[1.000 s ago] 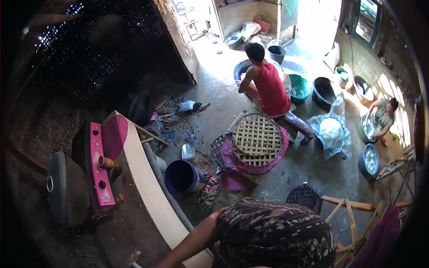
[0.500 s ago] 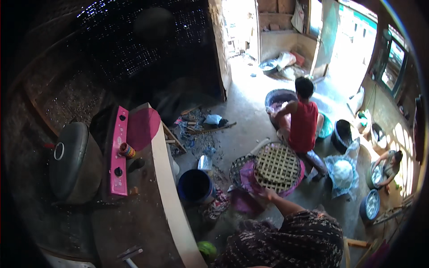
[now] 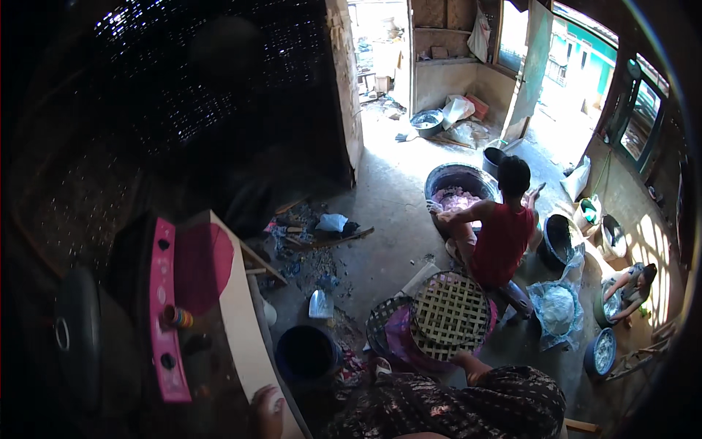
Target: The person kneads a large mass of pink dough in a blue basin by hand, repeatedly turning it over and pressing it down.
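My left hand (image 3: 268, 411) is low in the picture, at the pale edge of the counter (image 3: 245, 322). Its fingers are loosely bent over that edge, and nothing shows in them. My right hand is out of sight; only a sliver of skin at the lower edge shows, which I cannot identify. My dark patterned skirt (image 3: 446, 402) fills the lower middle, with what looks like a bare foot (image 3: 474, 368) beyond its hem. Just past it lies a round woven bamboo tray (image 3: 450, 311) over purple cloth or plastic. A dark bucket (image 3: 306, 353) stands beside the counter.
A pink-fronted stove (image 3: 167, 322) and a large lidded pot (image 3: 80, 340) are at the left. A person in red (image 3: 504, 241) crouches by a big tub (image 3: 457, 175). Another person (image 3: 632, 293) works between basins at the right. A plastic-lined basin (image 3: 556, 307) lies nearer.
My view has shifted, and the counter and stove sit lower and farther left. My left hand has come into view at the counter edge. The person in red has an arm stretched out rightward.
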A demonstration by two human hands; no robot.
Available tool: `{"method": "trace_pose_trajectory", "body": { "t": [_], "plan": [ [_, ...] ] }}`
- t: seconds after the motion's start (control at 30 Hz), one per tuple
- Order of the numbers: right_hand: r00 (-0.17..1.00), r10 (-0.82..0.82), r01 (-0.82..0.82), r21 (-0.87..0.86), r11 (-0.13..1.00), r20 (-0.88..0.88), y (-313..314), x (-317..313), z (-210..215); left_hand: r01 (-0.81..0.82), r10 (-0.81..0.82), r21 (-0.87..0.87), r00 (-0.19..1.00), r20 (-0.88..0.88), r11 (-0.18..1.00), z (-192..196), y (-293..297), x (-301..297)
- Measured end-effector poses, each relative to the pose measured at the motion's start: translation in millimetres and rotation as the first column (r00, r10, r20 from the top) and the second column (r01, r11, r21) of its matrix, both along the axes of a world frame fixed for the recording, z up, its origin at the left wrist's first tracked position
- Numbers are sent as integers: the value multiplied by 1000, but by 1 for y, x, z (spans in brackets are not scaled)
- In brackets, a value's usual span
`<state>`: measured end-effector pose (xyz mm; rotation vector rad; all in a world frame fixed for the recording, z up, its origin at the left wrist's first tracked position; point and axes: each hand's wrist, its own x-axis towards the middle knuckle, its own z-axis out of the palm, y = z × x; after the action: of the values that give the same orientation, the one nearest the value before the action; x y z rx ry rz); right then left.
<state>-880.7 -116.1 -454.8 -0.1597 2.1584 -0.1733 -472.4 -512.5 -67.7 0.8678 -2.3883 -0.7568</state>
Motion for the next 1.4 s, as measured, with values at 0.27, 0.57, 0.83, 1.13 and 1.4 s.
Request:
{"method": "trace_pose_trajectory", "body": {
  "t": [0.27, 0.57, 0.83, 1.13, 1.4],
  "plan": [
    [850, -154, -129, -483, 866, -503, -128, -126, 93, 89, -273, 402, 861, 430, 911, -133, -101, -91],
    [885, -253, 249, -62, 967, -392, -67, -130, -76, 178, -418, 501, 804, 422, 847, -210, -281, -238],
    [929, -346, 344, -37, 938, -135, -170, -162, -56, 80, -434, 561, 726, 534, 824, -230, -453, -391],
    [637, -661, 467, -483, 741, -397, -362, -312, 48, 213, -633, 646, 559, 535, 733, -263, -608, -523],
    [533, -834, 782, -292, 551, -145, -362, -303, 86, 241, -559, 661, 764, 322, 710, -317, -593, -680]
  ]
}}
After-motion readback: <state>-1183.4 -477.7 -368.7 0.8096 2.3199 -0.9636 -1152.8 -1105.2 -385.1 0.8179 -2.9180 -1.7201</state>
